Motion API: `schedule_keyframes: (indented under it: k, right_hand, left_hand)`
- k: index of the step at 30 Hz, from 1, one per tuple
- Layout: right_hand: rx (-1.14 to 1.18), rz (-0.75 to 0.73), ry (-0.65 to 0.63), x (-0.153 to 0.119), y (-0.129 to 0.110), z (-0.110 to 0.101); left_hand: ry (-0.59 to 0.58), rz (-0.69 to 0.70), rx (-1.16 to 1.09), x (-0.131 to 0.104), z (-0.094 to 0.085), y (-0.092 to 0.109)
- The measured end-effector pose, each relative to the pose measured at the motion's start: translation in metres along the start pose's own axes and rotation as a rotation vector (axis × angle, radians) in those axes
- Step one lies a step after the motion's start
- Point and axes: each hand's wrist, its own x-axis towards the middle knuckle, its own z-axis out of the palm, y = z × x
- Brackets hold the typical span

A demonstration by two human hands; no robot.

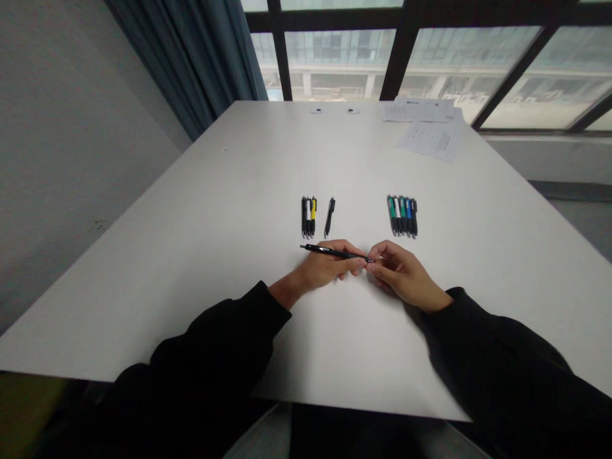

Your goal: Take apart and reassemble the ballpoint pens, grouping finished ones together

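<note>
A black click pen (321, 249) lies across my left hand (327, 271), whose thumb and fingers are closed on it. Its button end points left and its tip points right. My right hand (404, 274) pinches at the tip end, its thumb and forefinger meeting there; whether a small part is between them is too fine to see. Just beyond my left hand lies a lone black pen (328, 220). To its left is a small row of pens with a yellow pen (313, 210). Past my right hand sits another row of several pens with a blue pen (408, 209).
Both rows lie on a large white table (229, 210). Printed papers (428, 137) rest at its far right corner, and two small oval pieces (353, 111) are by the far edge. A blue curtain (201, 57) and windows stand behind.
</note>
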Motion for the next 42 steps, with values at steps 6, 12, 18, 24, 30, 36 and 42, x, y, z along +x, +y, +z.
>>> schedule_keyframes:
  k: [6,12,18,24,30,36,42]
  right_hand:
    - [-0.11,0.024,-0.007,0.001,0.002,-0.003]
    - [-0.016,0.015,-0.006,0.0,-0.002,-0.001]
    - [-0.109,0.025,0.002,-0.002,-0.001,-0.001]
    - [-0.083,-0.052,0.047,-0.002,0.0,0.004]
    - [-0.222,-0.135,0.054,-0.004,0.0,-0.002]
    - [-1.054,-0.264,0.024,-0.003,-0.011,-0.012]
    - [-1.507,-0.226,0.046,0.003,-0.008,-0.01]
  left_hand:
    - [0.027,-0.009,-0.038,0.001,-0.004,-0.003]
    - [0.018,-0.016,-0.052,0.001,-0.003,0.001]
    - [0.024,-0.063,-0.007,0.001,-0.005,0.001]
    - [0.007,-0.05,-0.011,0.001,-0.004,0.0]
    - [0.054,-0.055,-0.071,0.002,-0.006,-0.002]
    - [0.051,-0.017,-0.052,0.004,-0.012,-0.013]
    - [0.049,-0.02,-0.051,0.004,-0.011,-0.012]
